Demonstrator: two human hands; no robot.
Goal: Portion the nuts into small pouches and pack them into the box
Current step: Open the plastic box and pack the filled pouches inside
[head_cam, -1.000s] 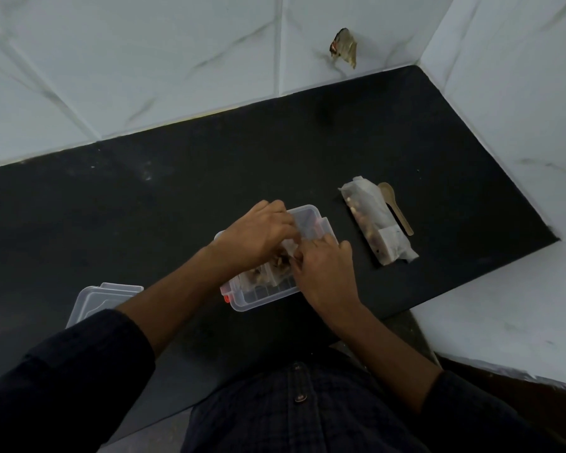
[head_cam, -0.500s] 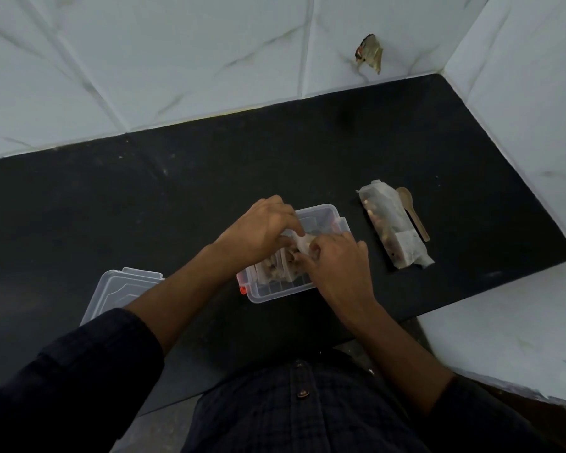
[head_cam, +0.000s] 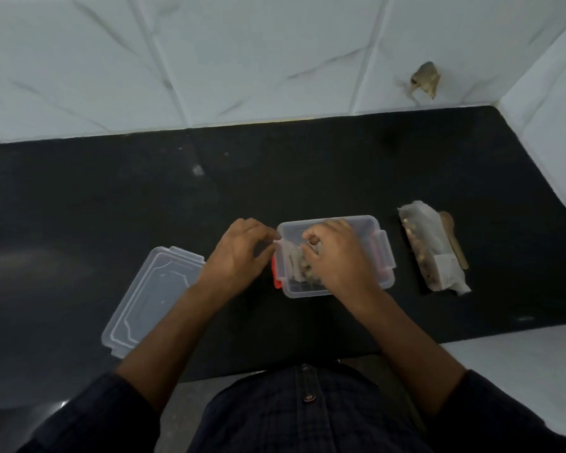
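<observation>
A clear plastic box point(head_cam: 385, 256) with an orange clip on its left side stands on the black counter. Small clear pouches of nuts point(head_cam: 293, 261) stand packed in its left half. My right hand point(head_cam: 340, 259) reaches into the box from above, its fingers curled and pinching the top of a pouch. My left hand point(head_cam: 237, 256) is at the box's left rim with curled fingers, pinching the left corner of the same pouch. Both hands hide much of the box's inside.
The box's clear lid point(head_cam: 151, 299) lies flat to the left, near my left forearm. Right of the box lies a long clear bag of nuts point(head_cam: 430, 248), with a wooden spoon point(head_cam: 453, 240) along its far side. White tiled walls close the counter at the back and right.
My left hand has drawn back from over the box to its left rim. My right hand has moved further over the box. The camera view shifted, so everything sits more to the right.
</observation>
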